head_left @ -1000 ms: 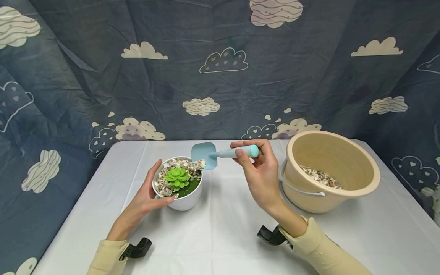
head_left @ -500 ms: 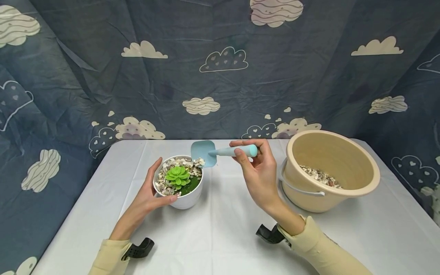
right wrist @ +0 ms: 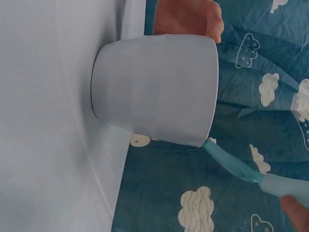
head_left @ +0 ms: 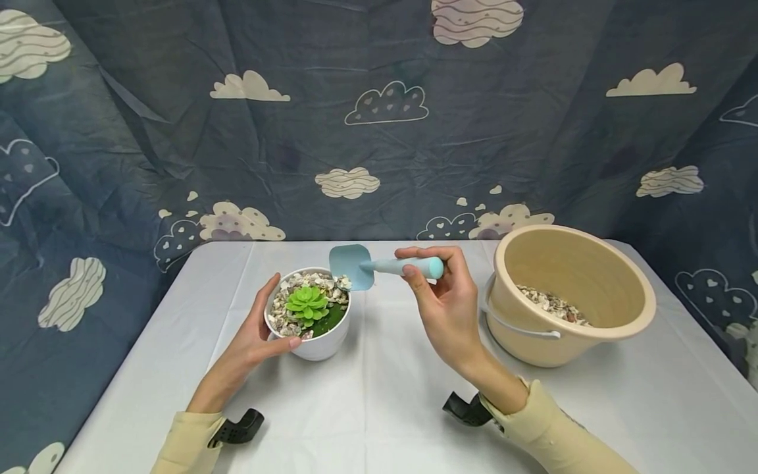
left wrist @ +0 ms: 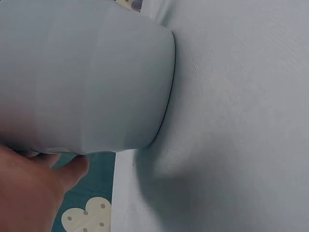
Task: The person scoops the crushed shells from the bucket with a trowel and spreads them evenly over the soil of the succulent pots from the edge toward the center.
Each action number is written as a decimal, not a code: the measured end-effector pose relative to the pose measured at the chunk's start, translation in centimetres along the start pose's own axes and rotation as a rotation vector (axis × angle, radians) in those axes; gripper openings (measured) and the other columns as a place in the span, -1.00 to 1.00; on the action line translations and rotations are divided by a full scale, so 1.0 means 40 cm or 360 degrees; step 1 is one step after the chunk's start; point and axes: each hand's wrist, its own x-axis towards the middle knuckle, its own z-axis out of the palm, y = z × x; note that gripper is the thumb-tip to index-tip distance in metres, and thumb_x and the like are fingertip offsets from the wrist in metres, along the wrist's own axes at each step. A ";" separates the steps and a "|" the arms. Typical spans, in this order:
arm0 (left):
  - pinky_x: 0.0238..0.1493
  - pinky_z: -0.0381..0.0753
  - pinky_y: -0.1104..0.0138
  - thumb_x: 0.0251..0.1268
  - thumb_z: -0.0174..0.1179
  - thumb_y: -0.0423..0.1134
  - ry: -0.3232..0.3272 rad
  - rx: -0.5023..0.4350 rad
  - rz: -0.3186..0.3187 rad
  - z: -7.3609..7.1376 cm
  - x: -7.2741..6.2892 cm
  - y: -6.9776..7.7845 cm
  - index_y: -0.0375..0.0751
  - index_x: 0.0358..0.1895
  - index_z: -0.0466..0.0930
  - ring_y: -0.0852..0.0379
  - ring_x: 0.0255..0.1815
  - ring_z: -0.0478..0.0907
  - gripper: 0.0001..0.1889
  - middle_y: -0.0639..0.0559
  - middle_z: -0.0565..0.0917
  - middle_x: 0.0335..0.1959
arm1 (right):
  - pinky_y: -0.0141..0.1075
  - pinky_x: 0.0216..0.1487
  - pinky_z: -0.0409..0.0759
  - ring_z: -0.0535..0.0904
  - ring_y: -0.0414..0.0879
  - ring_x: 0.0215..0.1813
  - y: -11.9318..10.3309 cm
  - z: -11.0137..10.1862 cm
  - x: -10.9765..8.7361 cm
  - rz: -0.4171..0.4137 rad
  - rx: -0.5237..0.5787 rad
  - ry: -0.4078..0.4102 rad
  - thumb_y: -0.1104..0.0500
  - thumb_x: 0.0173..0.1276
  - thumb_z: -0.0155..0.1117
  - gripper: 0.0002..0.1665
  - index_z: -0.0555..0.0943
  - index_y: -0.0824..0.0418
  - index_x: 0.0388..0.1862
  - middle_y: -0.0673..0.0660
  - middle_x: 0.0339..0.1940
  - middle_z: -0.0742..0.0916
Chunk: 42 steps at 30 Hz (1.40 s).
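A white plant pot (head_left: 320, 347) stands upright on the cloth-covered table. Inside it sit a green succulent (head_left: 306, 304) and pale gravel (head_left: 287, 319), with a dark green patch at front right. My left hand (head_left: 251, 339) holds the pot from the left, thumb at the front rim. My right hand (head_left: 450, 313) grips the handle of a light blue hand trowel (head_left: 353, 263) between thumb and fingers. The trowel's blade is tilted at the pot's right rim, a few stones at its tip. In the right wrist view the trowel blade (right wrist: 234, 162) meets the rim of the pot (right wrist: 159, 89).
To the right stands a beige bucket (head_left: 503, 336) with a light handle (head_left: 527, 331) and gravel (head_left: 551, 304) at its bottom. A white cloth (head_left: 391, 408) covers the table. Behind hangs a dark blue curtain (head_left: 379, 59) with cloud prints.
Fewer stones lie on the trowel's tip than a second ago; they have slid into the pot. The handle end has dropped slightly. My left hand stays on the pot.
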 end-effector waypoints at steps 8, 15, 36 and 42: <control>0.43 -0.15 -0.19 0.08 0.42 -0.31 0.0044 -0.0009 0.0004 0.004 0.004 0.000 0.17 0.60 -0.17 -0.20 0.53 -0.08 0.11 -0.02 -0.18 0.59 | -0.34 -0.13 0.61 0.63 0.09 -0.07 0.000 -0.002 -0.002 -0.0046 -0.0005 -0.0015 0.55 0.31 0.20 -0.68 0.39 0.48 0.01 0.34 0.00 0.68; 0.43 -0.16 -0.19 0.02 0.46 -0.30 0.0101 0.0019 -0.0038 0.013 0.008 -0.001 0.09 0.60 -0.20 -0.19 0.53 -0.11 0.16 -0.09 -0.15 0.59 | -0.39 -0.22 0.55 0.61 0.00 -0.13 0.008 0.000 -0.006 -0.0063 -0.0030 -0.0020 0.56 0.31 0.19 -0.68 0.40 0.47 0.01 0.33 0.02 0.68; 0.42 -0.08 -0.20 0.05 0.45 -0.26 0.0149 0.0045 -0.0086 0.026 0.007 -0.001 0.12 0.60 -0.23 -0.19 0.54 -0.14 0.16 -0.11 -0.16 0.58 | -0.07 0.17 0.53 0.56 0.28 0.15 0.043 0.010 -0.014 -0.0131 0.0070 -0.0090 0.59 0.35 0.07 -0.77 0.32 0.52 -0.05 0.36 0.09 0.64; 0.40 -0.11 -0.26 0.04 0.46 -0.23 0.0165 0.0066 -0.0105 0.027 0.002 0.002 0.17 0.60 -0.24 -0.22 0.54 -0.17 0.17 -0.08 -0.18 0.58 | -0.02 0.17 0.51 0.55 0.25 0.16 0.046 0.010 -0.014 -0.0103 0.0143 -0.0082 0.59 0.35 0.05 -0.76 0.30 0.55 -0.04 0.40 0.09 0.61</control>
